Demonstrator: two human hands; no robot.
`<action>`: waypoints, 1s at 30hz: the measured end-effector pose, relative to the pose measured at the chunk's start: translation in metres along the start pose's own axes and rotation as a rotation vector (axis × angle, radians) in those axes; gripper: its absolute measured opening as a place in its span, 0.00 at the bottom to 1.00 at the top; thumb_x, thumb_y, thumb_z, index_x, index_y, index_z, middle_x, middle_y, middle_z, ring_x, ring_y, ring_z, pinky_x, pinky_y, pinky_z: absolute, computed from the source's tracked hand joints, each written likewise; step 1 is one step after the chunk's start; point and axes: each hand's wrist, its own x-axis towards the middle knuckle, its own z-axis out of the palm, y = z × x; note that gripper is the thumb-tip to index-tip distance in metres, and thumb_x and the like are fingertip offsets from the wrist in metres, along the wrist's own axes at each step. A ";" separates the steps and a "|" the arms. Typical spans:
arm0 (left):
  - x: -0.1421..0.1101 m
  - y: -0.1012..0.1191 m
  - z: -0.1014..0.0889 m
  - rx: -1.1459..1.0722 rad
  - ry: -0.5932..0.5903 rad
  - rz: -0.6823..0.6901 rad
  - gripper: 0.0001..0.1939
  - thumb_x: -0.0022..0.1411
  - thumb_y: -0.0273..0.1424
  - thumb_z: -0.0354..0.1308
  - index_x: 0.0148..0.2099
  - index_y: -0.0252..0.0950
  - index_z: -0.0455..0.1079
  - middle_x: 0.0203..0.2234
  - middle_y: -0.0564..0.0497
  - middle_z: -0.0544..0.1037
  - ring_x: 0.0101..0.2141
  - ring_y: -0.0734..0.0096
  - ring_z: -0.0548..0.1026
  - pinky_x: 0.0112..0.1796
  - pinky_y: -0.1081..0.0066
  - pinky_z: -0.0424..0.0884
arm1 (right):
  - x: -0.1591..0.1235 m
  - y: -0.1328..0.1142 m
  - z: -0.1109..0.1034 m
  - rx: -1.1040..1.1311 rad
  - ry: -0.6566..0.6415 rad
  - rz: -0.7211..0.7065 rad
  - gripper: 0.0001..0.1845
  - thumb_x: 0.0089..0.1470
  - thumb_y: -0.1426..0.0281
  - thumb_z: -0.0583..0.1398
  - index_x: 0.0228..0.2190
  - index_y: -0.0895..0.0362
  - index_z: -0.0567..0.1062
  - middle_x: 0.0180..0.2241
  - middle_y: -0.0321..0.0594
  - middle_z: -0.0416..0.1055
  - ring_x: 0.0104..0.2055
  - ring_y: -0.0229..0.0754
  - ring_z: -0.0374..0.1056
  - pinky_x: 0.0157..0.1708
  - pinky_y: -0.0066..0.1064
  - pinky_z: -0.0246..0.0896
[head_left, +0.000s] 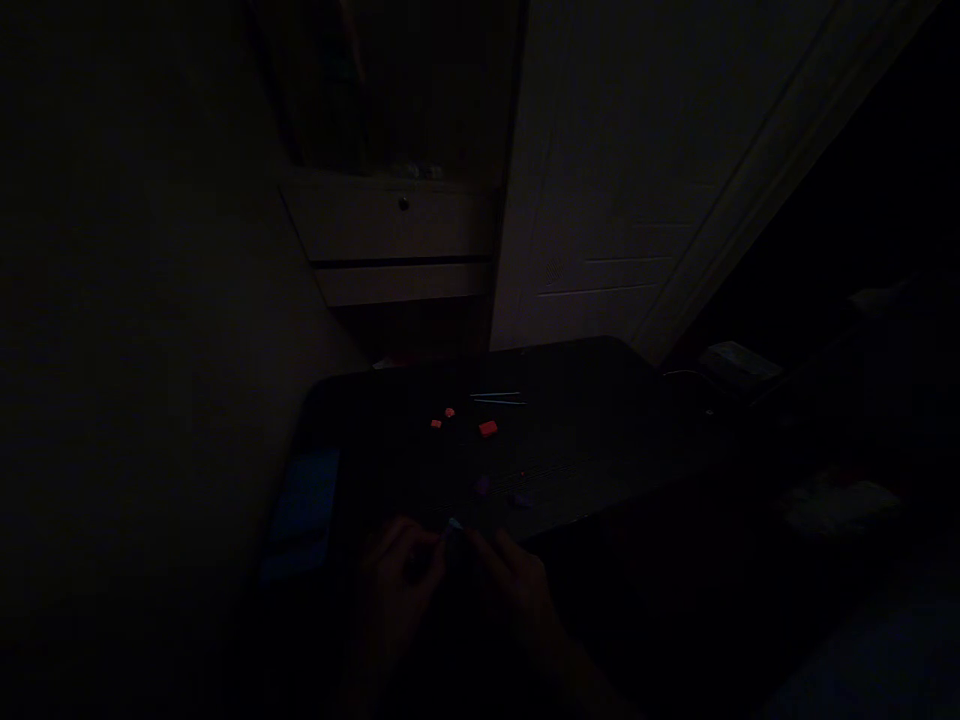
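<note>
In very dim light, my left hand (401, 560) and my right hand (517, 575) meet at the near edge of a dark table (585, 430). Fingers of both are closed around a small pale-blue piece (454, 524), whose kind I cannot make out. Just beyond them lie a dark purple bit (484, 486) and a second dark, flat bit (520, 501). Farther back rest a red block (488, 429) and two smaller red-orange pieces, one nearer (436, 424) and one farther (450, 412).
Two thin pale sticks (498, 398), perhaps tweezers, lie behind the red block. A bluish flat rectangle (304, 505), possibly a phone, is at the table's left. A drawer front (397, 225) and a white panelled door (592, 200) rise behind. A pale box (739, 362) stands at right.
</note>
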 end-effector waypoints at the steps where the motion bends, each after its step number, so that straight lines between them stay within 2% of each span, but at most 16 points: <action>1: 0.000 0.000 0.000 0.001 0.004 0.002 0.04 0.62 0.32 0.65 0.33 0.43 0.79 0.29 0.53 0.82 0.30 0.63 0.80 0.37 0.63 0.72 | 0.001 0.001 0.000 -0.004 0.007 0.005 0.22 0.72 0.77 0.53 0.61 0.59 0.77 0.36 0.46 0.79 0.31 0.43 0.78 0.28 0.28 0.77; 7: -0.001 -0.003 0.001 0.005 0.010 0.010 0.04 0.61 0.30 0.65 0.32 0.43 0.78 0.29 0.54 0.81 0.30 0.63 0.80 0.35 0.64 0.73 | 0.003 0.000 0.001 0.013 0.024 0.028 0.22 0.72 0.78 0.53 0.61 0.57 0.76 0.35 0.44 0.78 0.28 0.42 0.78 0.26 0.27 0.76; 12: -0.003 -0.006 0.001 0.005 0.001 0.006 0.04 0.63 0.31 0.64 0.34 0.43 0.79 0.31 0.52 0.82 0.30 0.63 0.81 0.35 0.65 0.76 | 0.003 -0.005 0.000 0.048 0.041 0.006 0.24 0.71 0.78 0.53 0.64 0.58 0.73 0.38 0.47 0.79 0.34 0.47 0.81 0.32 0.32 0.80; 17: -0.002 -0.005 0.004 0.023 0.006 -0.001 0.03 0.63 0.33 0.66 0.37 0.42 0.80 0.34 0.50 0.83 0.35 0.59 0.81 0.38 0.62 0.77 | 0.007 -0.006 -0.003 0.049 0.015 -0.015 0.22 0.71 0.78 0.54 0.62 0.57 0.75 0.36 0.44 0.79 0.30 0.43 0.79 0.28 0.28 0.77; 20: 0.000 -0.004 0.008 0.044 0.005 0.003 0.03 0.63 0.33 0.67 0.40 0.43 0.80 0.37 0.51 0.83 0.37 0.56 0.82 0.40 0.59 0.75 | 0.009 -0.007 -0.003 0.042 0.014 -0.020 0.21 0.72 0.77 0.53 0.60 0.57 0.76 0.36 0.43 0.79 0.28 0.42 0.77 0.27 0.27 0.75; 24: 0.000 -0.004 0.014 0.073 0.008 0.018 0.03 0.65 0.32 0.65 0.37 0.44 0.80 0.35 0.52 0.84 0.38 0.55 0.82 0.42 0.57 0.71 | 0.009 -0.007 -0.002 0.034 0.015 -0.005 0.21 0.73 0.77 0.51 0.58 0.57 0.76 0.33 0.41 0.77 0.26 0.40 0.76 0.25 0.26 0.74; 30: -0.002 -0.002 0.018 0.113 0.038 0.028 0.05 0.67 0.32 0.64 0.36 0.43 0.78 0.34 0.51 0.83 0.37 0.55 0.81 0.42 0.57 0.68 | 0.005 -0.001 0.001 0.009 0.036 -0.016 0.20 0.73 0.77 0.52 0.58 0.59 0.77 0.34 0.44 0.78 0.28 0.43 0.77 0.27 0.28 0.76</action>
